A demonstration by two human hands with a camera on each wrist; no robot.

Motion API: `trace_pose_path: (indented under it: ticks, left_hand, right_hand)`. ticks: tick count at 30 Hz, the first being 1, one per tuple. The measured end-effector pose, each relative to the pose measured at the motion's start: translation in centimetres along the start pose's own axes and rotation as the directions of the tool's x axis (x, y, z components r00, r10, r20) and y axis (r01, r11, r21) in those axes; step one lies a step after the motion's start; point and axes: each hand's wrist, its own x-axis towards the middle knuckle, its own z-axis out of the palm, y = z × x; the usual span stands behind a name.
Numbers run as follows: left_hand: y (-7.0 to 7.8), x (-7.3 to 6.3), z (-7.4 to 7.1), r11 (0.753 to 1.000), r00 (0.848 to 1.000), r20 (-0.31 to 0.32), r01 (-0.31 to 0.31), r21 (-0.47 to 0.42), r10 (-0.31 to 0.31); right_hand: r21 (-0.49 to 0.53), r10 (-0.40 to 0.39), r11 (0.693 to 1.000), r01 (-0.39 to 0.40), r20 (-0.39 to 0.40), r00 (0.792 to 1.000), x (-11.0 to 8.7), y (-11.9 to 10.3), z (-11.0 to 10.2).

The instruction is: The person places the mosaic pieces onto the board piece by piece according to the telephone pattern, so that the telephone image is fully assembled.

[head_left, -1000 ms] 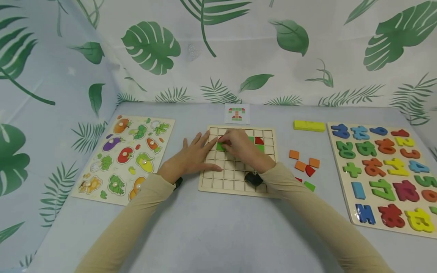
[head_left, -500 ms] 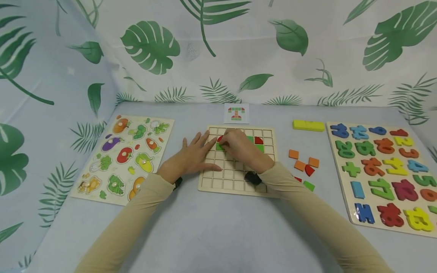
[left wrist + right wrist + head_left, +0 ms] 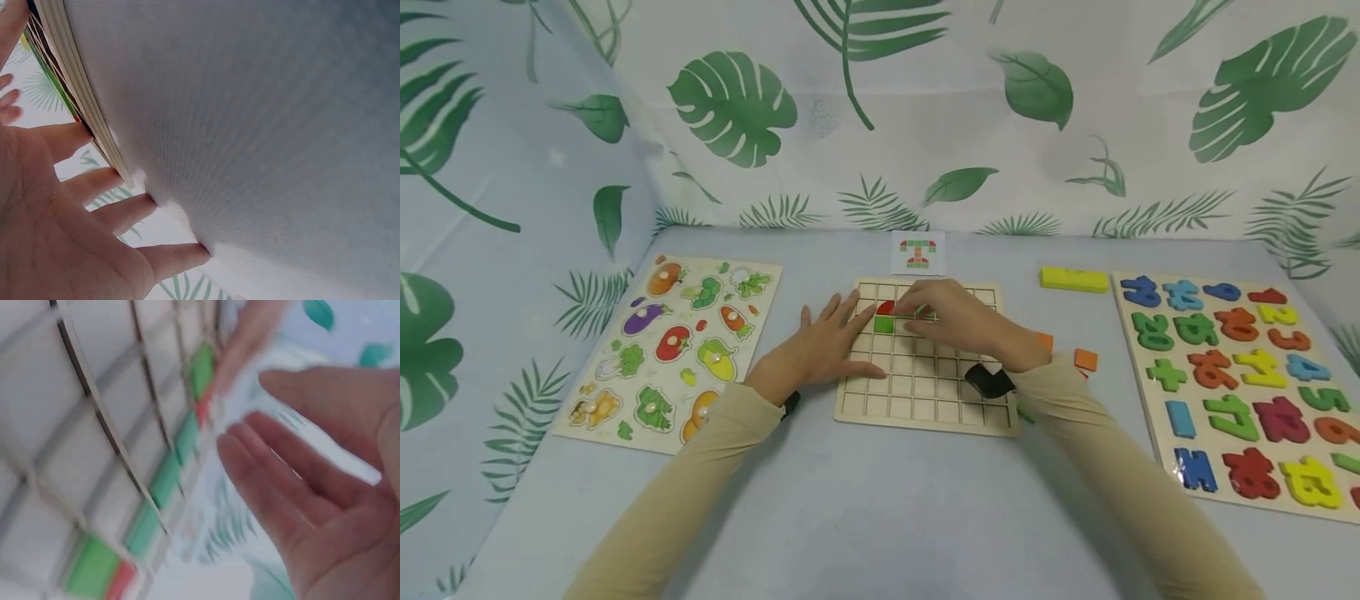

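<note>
A wooden grid board (image 3: pixel 925 383) lies in the middle of the table. My left hand (image 3: pixel 816 346) rests at its left edge, fingers spread; in the left wrist view fingertips touch the board's side. A red quarter-round piece (image 3: pixel 886 307) and a green square (image 3: pixel 883 324) sit in cells near its index fingertip. Over the upper right of the board hovers my right hand (image 3: pixel 966 317), its thumb apart from loosely bent fingers, nothing between them. The right wrist view shows a row of green pieces (image 3: pixel 165 481) in the grid, with a red piece (image 3: pixel 120 580) at the near end.
A pattern card (image 3: pixel 917 252) lies behind the board. At left is a vegetable puzzle (image 3: pixel 595 435), at right a number puzzle (image 3: pixel 1202 443). A yellow block (image 3: pixel 1073 279) and orange squares (image 3: pixel 1086 359) lie between board and number puzzle, partly behind my right arm.
My right hand has let go at the red and green pieces in the upper left of the grid and moved right, its fingers loosened. The left hand stays in place.
</note>
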Motion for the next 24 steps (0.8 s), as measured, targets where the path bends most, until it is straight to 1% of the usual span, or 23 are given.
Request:
trace_pose_path:
  ticks: [3, 6, 9, 12, 15, 20, 24]
  left_hand:
    - [0.0, 0.0, 0.0, 1.000, 1.000, 0.001, -0.001, -0.005, 0.001]
    - [-0.1, 0.0, 0.1, 1.000, 1.000, -0.002, -0.010, -0.007, 0.010]
    - [-0.1, -0.1, 0.1, 1.000, 1.000, -0.005, -0.017, -0.004, 0.017]
    - [-0.1, -0.1, 0.1, 1.000, 1.000, -0.005, -0.018, -0.007, 0.018]
    - [-0.1, -0.2, 0.2, 1.000, 1.000, -0.002, -0.019, -0.009, 0.019]
    - [-0.2, -0.3, 0.2, 1.000, 1.000, -0.002, -0.016, -0.011, 0.016]
    - [-0.1, -0.2, 0.2, 1.000, 1.000, -0.005, -0.019, -0.011, 0.019]
  right_hand:
    - [-0.022, -0.009, 1.000, 0.010, 0.023, 1.000, -1.4, 0.3, -1.7]
    - [-0.039, 0.027, 0.999, -0.026, 0.036, 0.999, -3.2, 0.9, -3.4]
    - [-0.045, 0.094, 0.995, -0.093, 0.025, 0.995, -5.3, 1.6, -4.9]
    - [-0.060, 0.162, 0.985, -0.161, 0.011, 0.987, -7.5, 2.6, -6.0]
    - [-0.073, 0.221, 0.973, -0.220, 0.010, 0.975, -9.4, 3.7, -6.5]
    - [-0.104, 0.257, 0.962, -0.252, 0.028, 0.966, -11.8, 5.5, -6.6]
    - [-0.118, 0.302, 0.947, -0.298, 0.016, 0.953, -13.2, 6.3, -6.4]
